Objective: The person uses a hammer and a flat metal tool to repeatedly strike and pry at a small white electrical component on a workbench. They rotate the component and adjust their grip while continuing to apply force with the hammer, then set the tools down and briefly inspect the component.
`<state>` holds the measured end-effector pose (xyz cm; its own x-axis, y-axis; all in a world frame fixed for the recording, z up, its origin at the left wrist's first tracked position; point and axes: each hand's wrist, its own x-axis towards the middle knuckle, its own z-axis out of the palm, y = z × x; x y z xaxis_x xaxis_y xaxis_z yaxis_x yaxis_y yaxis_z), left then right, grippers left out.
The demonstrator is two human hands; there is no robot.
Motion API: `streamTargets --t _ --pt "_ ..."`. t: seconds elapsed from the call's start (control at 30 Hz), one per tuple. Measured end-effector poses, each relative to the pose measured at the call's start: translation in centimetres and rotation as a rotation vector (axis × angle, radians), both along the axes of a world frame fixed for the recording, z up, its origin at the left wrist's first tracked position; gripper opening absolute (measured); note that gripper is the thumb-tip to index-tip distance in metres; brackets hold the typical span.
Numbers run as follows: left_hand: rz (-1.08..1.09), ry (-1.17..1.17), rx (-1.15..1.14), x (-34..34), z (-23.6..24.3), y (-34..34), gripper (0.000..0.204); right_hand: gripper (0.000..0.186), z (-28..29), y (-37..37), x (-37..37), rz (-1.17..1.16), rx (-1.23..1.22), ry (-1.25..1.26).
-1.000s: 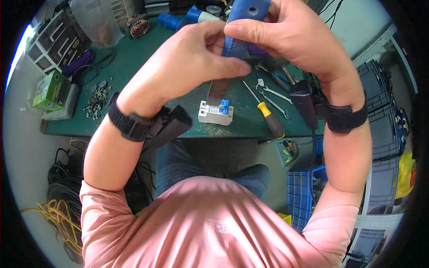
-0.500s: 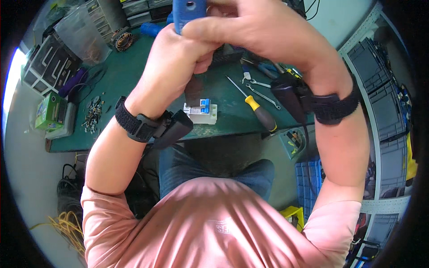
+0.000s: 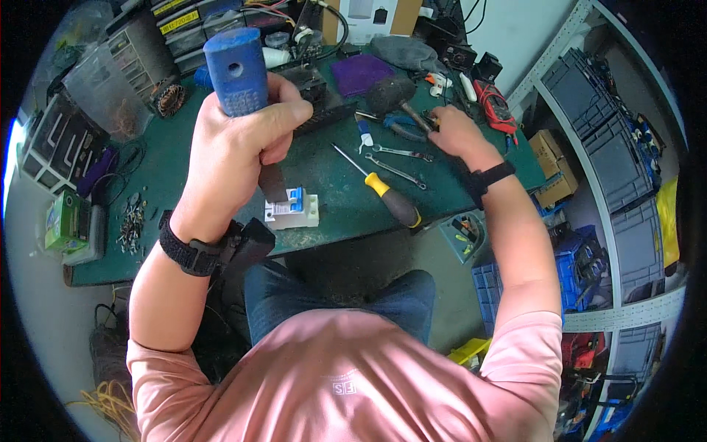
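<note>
My left hand (image 3: 228, 144) is wrapped round the blue handle of a putty knife (image 3: 237, 70), held upright with its hanging hole uppermost. Its flat dark blade points down to a white circuit breaker (image 3: 298, 216) with blue levers near the table's front edge; I cannot tell whether they touch. At the right, my right hand (image 3: 460, 132) has its fingers closed at the handle of a mallet (image 3: 390, 93) with a black head. Beside that hand lie blue-handled pliers (image 3: 405, 129). Two wrenches (image 3: 398, 171) and a yellow-and-black screwdriver (image 3: 390, 199) rest nearer me.
Small loose parts (image 3: 131, 221) and a green box (image 3: 68, 221) are at the left of the green table (image 3: 324, 177). A red meter (image 3: 493, 107) and a purple cloth (image 3: 361, 74) lie farther back. Shelving with grey bins (image 3: 626, 155) stands at the right.
My right hand has left the blue handle and reached right to the mallet. My left hand, still gripping the putty knife, has shifted left and lower in view. The view has moved too.
</note>
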<state>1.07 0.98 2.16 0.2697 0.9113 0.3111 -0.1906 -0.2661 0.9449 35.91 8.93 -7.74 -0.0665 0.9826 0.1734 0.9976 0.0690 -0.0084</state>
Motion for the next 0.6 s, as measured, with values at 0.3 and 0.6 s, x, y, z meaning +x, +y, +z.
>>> streamTargets --t 0.3,0.6 --pt "-0.004 -0.107 -0.058 -0.4 0.0 0.6 0.01 0.022 -2.2 0.7 -1.9 -0.198 0.008 -0.029" --pt "-0.027 -0.107 -0.039 -0.2 -0.3 0.6 0.012 0.027 5.4 -2.9 -1.9 -0.043 0.303 0.076"
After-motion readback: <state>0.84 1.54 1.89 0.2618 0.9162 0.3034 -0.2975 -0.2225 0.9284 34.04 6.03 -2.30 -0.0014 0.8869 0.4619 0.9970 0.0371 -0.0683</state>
